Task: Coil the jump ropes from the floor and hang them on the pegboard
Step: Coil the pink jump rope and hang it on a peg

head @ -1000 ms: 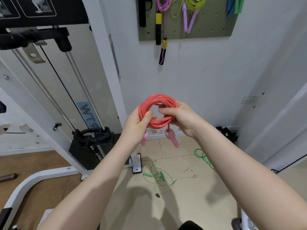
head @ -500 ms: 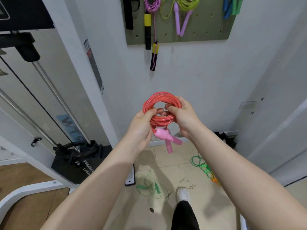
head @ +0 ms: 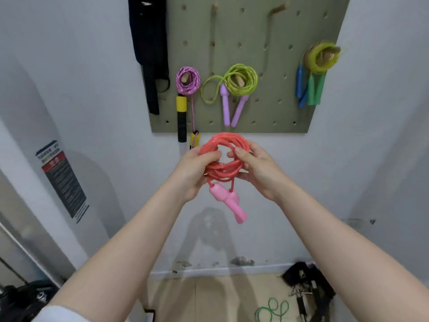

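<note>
Step in hand: coiling done, hanging abt to start. Coiled red-orange plastic jump rope w/ pink handles (head: 224,156) is held up in front of the wall, just below the olive-green pegboard (head: 250,63). Left hand (head: 193,173) grip: fingers curled round the coil's left side. Right hand (head: 257,169) grip: thumb & fingers pinching the right side. Both handles dangle below.

Board already carries a purple braided rope (head: 188,81), a lime rope w/ lilac handles (head: 239,80) & a yellow-green rope w/ blue/green handles (head: 321,55).

Next, prob: lift the coil, keep the loop open, slip it over a bare wooden peg (head: 277,9). A green rope (head: 271,310) lies on the floor, not yet coiled.
</note>
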The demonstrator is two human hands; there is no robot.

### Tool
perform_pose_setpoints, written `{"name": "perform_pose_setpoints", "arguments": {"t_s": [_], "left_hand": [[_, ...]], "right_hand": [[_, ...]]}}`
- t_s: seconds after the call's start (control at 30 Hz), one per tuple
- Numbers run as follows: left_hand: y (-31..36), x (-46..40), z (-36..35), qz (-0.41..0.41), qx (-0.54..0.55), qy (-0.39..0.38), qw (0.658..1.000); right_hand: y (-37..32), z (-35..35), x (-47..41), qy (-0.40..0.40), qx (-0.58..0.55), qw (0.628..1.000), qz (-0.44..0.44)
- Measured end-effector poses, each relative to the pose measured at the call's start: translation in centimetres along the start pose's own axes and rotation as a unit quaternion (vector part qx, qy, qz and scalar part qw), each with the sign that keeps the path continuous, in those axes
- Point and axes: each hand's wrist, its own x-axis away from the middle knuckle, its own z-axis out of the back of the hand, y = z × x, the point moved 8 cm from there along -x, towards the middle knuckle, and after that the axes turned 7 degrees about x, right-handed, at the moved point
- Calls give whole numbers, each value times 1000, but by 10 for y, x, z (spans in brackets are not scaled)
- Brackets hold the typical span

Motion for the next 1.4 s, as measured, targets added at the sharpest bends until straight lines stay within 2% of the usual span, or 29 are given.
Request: {"name": "perform_pose_setpoints", "arguments": {"t_s": [0.1, 0.17, 0.27, 0.47, 0.63, 0.8, 0.93, 1.1, 1.17, 1.23, 1.27, 1.33, 1.37, 1.4], "left_hand": [[15, -32, -29, 14, -35, -85, 996], [26, -54, -35, 8, -62, -94, 994], [50, -82, -43, -45, -85, -85, 992], [118, -130, -49, -159, -47, -47, 985], [169, -157, -42, -214, -70, -34, 974], [237, -185, -36, -280, -88, -3, 956], [266, -214, -29, -329, -137, 32, 934], [273, -255, -18, -316, -158, 75, 933], [272, -271, -13, -332, -218, 115, 911], [274, -282, -11, -361, -335, 164, 855], [276, -287, -11, -368, -368, 182, 834], [278, -292, -12, -380, -384, 214, 814], [280, -290, -15, -394, -396, 240, 794], [279, -289, -18, -409, -418, 271, 764]], "right_hand": [[-24, 26, -28, -51, 19, 998, 42], [-38, 34, -43, -81, 61, 993, 69], [-63, 40, -68, -69, 103, 986, 112], [-117, 48, -120, 4, 102, 974, 201], [-172, 43, -162, 61, 127, 949, 282], [-227, 34, -203, 66, 172, 923, 337], [-253, 32, -234, 79, 196, 906, 366], [-259, 38, -275, 158, 289, 872, 363], [-254, 39, -292, 172, 344, 858, 340], [-247, 40, -304, 189, 421, 828, 319], [-245, 41, -309, 213, 484, 790, 309], [-243, 41, -315, 280, 608, 681, 299], [-243, 39, -316, 296, 633, 642, 316], [-243, 36, -317, 294, 638, 628, 334]]}}
